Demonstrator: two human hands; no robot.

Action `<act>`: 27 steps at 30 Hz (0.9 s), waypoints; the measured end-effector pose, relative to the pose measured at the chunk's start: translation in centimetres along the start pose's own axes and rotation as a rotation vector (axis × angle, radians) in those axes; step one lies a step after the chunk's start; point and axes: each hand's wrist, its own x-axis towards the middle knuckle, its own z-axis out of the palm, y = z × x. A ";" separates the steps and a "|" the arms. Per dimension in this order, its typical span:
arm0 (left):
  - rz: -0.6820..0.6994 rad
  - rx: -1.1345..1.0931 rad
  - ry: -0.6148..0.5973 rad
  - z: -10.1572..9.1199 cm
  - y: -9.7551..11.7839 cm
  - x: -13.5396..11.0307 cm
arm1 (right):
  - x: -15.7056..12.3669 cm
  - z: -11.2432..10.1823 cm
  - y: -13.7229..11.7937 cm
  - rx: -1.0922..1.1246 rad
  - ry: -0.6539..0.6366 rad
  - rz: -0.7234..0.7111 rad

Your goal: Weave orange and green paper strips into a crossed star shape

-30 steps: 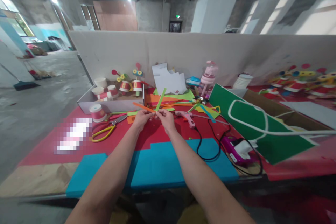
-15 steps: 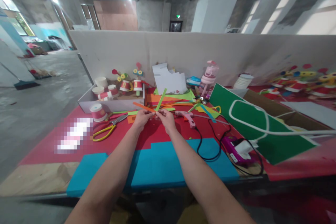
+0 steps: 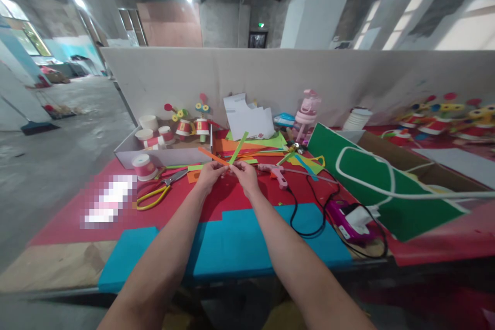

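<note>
My left hand (image 3: 211, 175) and my right hand (image 3: 243, 172) meet over the red table covering, fingers pinched close together. Between them are an orange paper strip (image 3: 210, 154) and a green paper strip (image 3: 238, 148), whose lower ends cross at my fingertips in a V. The orange one slants up to the left from my left hand; the green one rises to the right beside my right fingers. My fingers hide the joint of the strips. A pink glue gun (image 3: 276, 174) lies just right of my right hand. Yellow-handled pliers (image 3: 164, 192) rest to the left.
A shallow box (image 3: 166, 156) holding paper cups and cup figures stands at back left. Coloured paper sheets (image 3: 263, 147) lie behind my hands. At right are a purple power strip (image 3: 350, 224), black cord and a green board (image 3: 367, 185). Blue sheets (image 3: 228, 247) cover the front edge.
Almost nothing differs. The strips have shifted very slightly in my fingers, while both hands keep their place and pinch.
</note>
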 end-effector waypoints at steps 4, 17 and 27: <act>0.006 0.015 0.012 0.0 0.1 0.0 | 0.1 -0.2 0.0 -0.018 -0.006 0.007; -0.008 0.006 0.002 -0.1 0.1 -0.1 | -0.1 -0.1 -0.2 -0.038 -0.027 -0.001; -0.028 -0.056 -0.025 0.1 0.1 -0.1 | -0.1 -0.1 -0.3 -0.003 -0.021 0.038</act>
